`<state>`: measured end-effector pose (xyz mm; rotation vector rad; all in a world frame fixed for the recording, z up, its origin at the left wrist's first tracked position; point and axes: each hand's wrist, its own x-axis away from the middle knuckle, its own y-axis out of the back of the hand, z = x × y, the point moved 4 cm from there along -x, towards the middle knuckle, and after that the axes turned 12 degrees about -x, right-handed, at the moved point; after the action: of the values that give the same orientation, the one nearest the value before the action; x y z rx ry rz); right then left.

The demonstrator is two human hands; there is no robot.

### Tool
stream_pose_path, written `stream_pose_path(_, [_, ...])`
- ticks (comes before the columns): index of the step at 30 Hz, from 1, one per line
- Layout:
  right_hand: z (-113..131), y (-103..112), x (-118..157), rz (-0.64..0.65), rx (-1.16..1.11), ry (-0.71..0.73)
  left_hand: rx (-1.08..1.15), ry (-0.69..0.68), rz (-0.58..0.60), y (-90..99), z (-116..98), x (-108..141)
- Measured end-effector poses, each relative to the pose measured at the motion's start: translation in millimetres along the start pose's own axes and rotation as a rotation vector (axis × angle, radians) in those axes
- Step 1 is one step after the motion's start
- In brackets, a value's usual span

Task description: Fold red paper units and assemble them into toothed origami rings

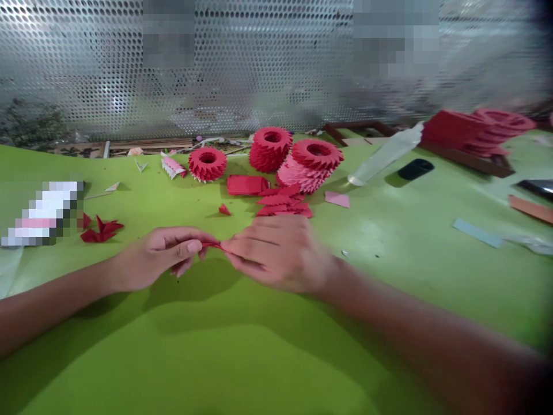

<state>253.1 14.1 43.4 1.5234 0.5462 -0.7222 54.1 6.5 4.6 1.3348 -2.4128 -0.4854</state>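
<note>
- The red paper piece (211, 244) spans both hands, on the near side of the flat red stack (247, 185).
- Left hand (149, 257): thumb and fingers pinch one end.
- Right hand (276, 251): fingers close on the other; its thumb is hidden.
- Probably light, easily creased or torn; best pinched gently near its ends.

Looks like a craft workspace: folded paper rings (268, 155) on green tabletop (207, 357), paper scrap (477, 232) right, perforated metal sheeting (259, 75) far.
</note>
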Motion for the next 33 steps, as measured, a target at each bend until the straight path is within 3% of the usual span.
stream_pose_path(33, [-2.8, -0.1, 1.3, -0.025, -0.109, -0.066, 0.015, 0.039, 0.003, -1.2, -0.8, 0.8])
